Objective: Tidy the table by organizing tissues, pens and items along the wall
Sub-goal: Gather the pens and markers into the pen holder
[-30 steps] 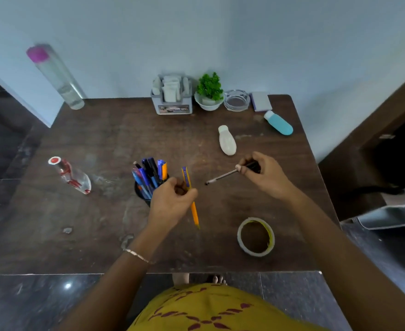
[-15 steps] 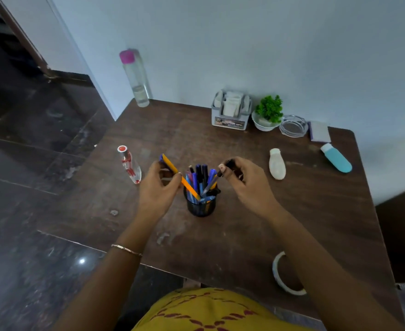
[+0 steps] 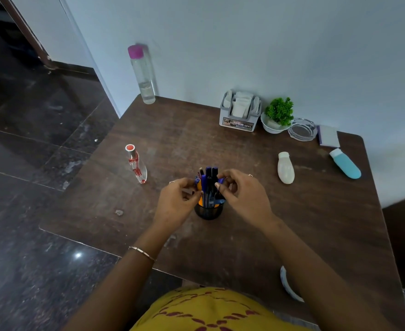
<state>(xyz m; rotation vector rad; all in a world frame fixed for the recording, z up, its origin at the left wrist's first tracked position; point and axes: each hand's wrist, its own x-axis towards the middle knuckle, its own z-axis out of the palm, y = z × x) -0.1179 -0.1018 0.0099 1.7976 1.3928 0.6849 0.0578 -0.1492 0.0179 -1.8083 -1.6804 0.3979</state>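
Your left hand [image 3: 176, 204] and right hand [image 3: 243, 199] sit on either side of the one black pen cup [image 3: 208, 211] at mid-bench, fingers curled among the pens [image 3: 208, 185]; whether either hand actually pinches a pen, you cannot tell. The pens crowd too tightly to count. Along the wall stand one tissue holder [image 3: 239, 115], one small plant [image 3: 278, 115], one glass dish [image 3: 301, 130] and one pad [image 3: 328, 136]. The brown bench [image 3: 292, 223] carries four bottles: one pink-capped [image 3: 143, 75], one red-topped [image 3: 136, 163], one white [image 3: 285, 167], one teal [image 3: 344, 163].
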